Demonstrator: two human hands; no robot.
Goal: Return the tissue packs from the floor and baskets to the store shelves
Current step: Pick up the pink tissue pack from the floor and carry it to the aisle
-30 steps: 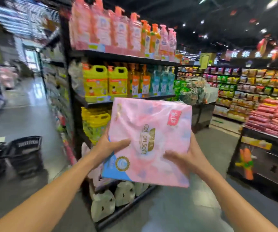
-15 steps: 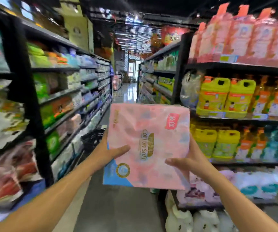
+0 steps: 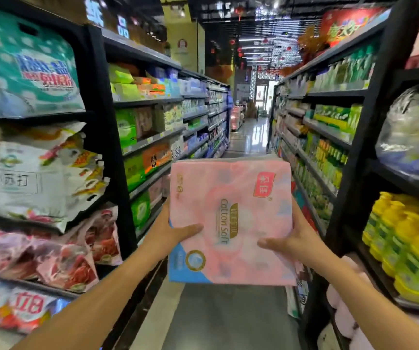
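Tissue pack (image 3: 231,221) held upright between both hands: left hand (image 3: 170,231) grasps its left edge, right hand (image 3: 289,242) its right edge, thumbs across the front.

Pink tissue pack (image 3: 231,221) (blue corner) upright, held mid-aisle.

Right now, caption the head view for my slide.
Both hands, left and right, hold pink tissue pack in store aisle.
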